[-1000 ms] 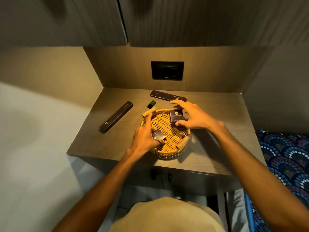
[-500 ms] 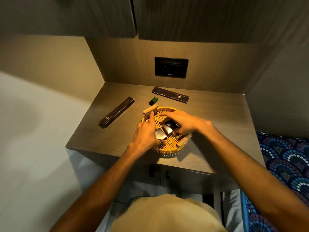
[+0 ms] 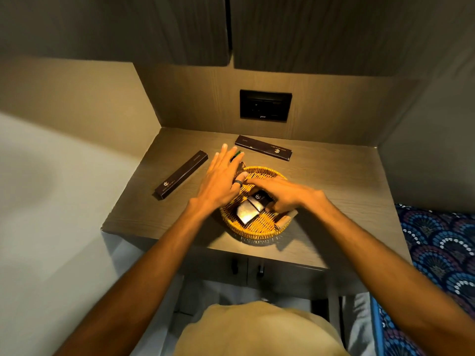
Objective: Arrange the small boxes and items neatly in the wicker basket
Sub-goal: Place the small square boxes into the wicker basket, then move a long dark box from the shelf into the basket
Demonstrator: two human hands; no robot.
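A round wicker basket (image 3: 259, 232) sits near the front edge of the wooden table (image 3: 334, 191). Two small dark boxes lie side by side inside it: one (image 3: 244, 213) at the front left, the other (image 3: 260, 198) under the fingers of my right hand (image 3: 281, 194), which grips it. My left hand (image 3: 223, 177) hovers flat with fingers spread over the basket's left rim, holding nothing. A small green item (image 3: 238, 152) peeks out past my left fingertips. Two long dark boxes lie on the table, one (image 3: 181, 174) to the left, one (image 3: 263, 148) behind the basket.
A black socket panel (image 3: 265, 105) is set in the back wall. Cabinet doors hang overhead. Walls close the table on the left and back. A patterned blue fabric (image 3: 442, 255) lies to the right. The table's drawer handles (image 3: 248, 267) show below the front edge.
My left hand let go of the front small box and lifted away to the upper left, fingers spread. My right hand brought the second small box down beside the first.
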